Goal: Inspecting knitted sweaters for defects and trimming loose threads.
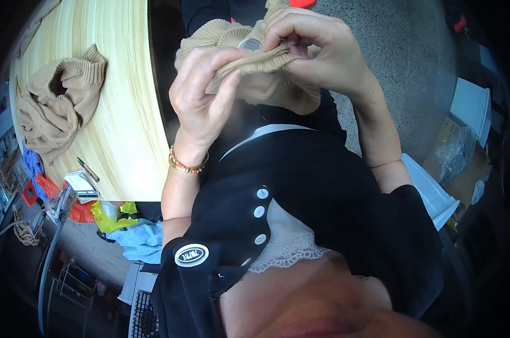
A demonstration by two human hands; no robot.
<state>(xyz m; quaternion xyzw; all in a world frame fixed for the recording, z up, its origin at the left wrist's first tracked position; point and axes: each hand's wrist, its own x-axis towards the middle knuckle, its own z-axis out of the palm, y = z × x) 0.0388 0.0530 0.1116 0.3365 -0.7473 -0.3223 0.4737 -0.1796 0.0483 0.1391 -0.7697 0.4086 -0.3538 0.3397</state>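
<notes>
A tan knitted garment (288, 98) hangs over my lap, bunched up in both hands. My left hand (201, 93) pinches one end of its folded ribbed edge (255, 61) between thumb and fingers. At the other end of that edge, my right hand (325, 48) is closed on the knit, thumb below and fingers above. Between the hands, a small round thing with a silvery rim (249, 43) shows against the fabric; its kind I cannot make out. More of the garment's ribbing fans out behind my left fingers.
To the left stands a pale wood-grain table (128, 112) with another tan knit piece (63, 101), a pen (88, 169) and a small pad (81, 185) on it. Bags and blue cloth (136, 239) lie below its near edge. White bins (470, 110) and cardboard (463, 169) are at right.
</notes>
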